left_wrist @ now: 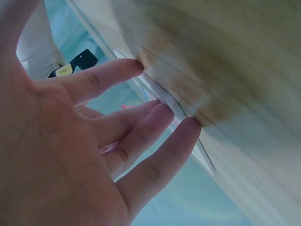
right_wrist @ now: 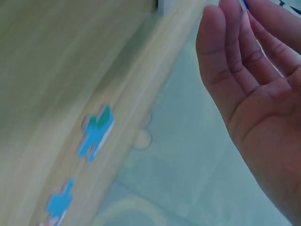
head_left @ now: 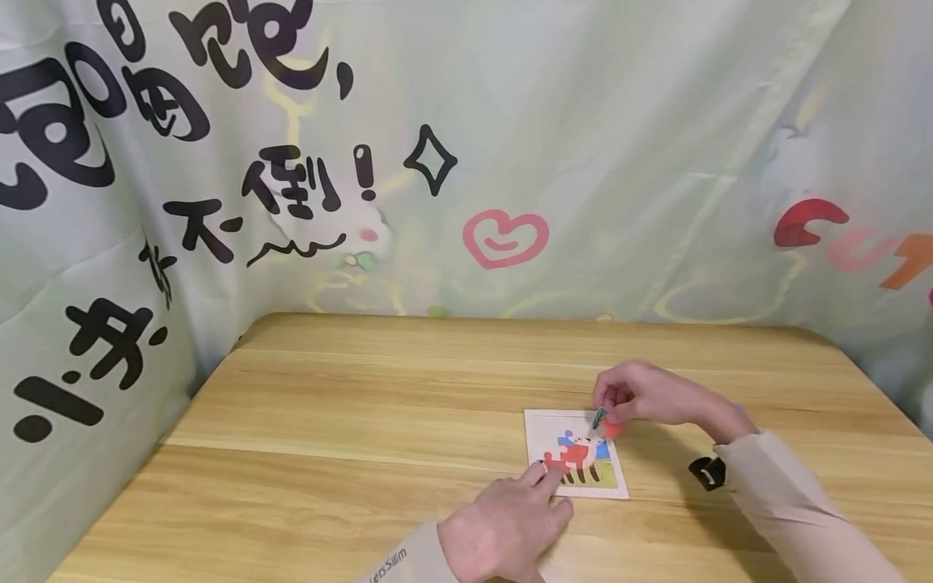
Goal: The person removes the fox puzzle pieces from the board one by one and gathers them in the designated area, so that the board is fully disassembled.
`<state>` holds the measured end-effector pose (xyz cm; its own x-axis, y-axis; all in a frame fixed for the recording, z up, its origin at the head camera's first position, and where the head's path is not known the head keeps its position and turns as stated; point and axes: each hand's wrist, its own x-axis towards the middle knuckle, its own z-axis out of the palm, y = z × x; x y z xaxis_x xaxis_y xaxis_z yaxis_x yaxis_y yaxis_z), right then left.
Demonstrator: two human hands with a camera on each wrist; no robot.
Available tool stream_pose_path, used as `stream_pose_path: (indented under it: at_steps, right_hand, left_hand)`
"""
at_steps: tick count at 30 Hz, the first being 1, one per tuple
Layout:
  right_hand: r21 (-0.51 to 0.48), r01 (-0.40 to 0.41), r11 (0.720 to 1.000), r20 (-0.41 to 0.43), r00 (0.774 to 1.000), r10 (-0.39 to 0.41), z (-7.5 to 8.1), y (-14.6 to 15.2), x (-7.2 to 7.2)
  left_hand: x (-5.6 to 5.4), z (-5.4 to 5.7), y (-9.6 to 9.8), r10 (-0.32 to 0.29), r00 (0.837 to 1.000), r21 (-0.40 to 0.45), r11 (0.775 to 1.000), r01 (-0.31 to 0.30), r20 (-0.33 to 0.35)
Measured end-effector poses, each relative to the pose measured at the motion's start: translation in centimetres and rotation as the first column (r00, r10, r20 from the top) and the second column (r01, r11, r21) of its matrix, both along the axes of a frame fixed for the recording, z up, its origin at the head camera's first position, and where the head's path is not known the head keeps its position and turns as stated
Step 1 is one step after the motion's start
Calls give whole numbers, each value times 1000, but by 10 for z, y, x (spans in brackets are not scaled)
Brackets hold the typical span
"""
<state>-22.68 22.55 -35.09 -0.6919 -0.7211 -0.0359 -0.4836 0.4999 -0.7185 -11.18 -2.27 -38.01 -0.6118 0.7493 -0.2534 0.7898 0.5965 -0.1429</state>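
Note:
A white-framed jigsaw puzzle lies on the table, partly filled with red, blue and green pieces that show an animal. Over its far right corner, my right hand pinches a small puzzle piece between thumb and fingertips. Only a thin edge of that puzzle piece shows in the right wrist view. My left hand rests its fingertips on the puzzle's near left side, fingers extended. In the left wrist view, the left hand's fingers touch the puzzle's edge and the tabletop.
Loose blue-and-green and blue puzzle pieces lie on the table in the right wrist view. The wooden table meets a printed curtain at the back. A black device sits at the right wrist.

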Motion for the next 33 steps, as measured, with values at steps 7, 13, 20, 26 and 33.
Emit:
stream_pose_path:
  at_steps: [7,13,20,26,33]
  right_hand:
    - [-14,-12,1000,-9,1000,12,2,19,1]
    - [-16,-12,1000,18,1000,12,0,30,2]
    - [-7,-23,1000,2,1000,23,-4,44,3]
    - [-17,-43,999,-48,998,42,-13,55,2]
    - [-13,-17,1000,-27,1000,16,-20,64,1]
  left_hand:
    - [0,-1,1,-6,1000,0,1000,6,-23]
    - [1,-1,1,-1,999,-5,1000,1,-33]
    - [2,0,1,1,1000,-7,1000,-1,-30]
    - [2,0,2,3,999,-13,1000,-3,-41]
    - [1,0,1,-1,1000,-11,1000,0,-25]
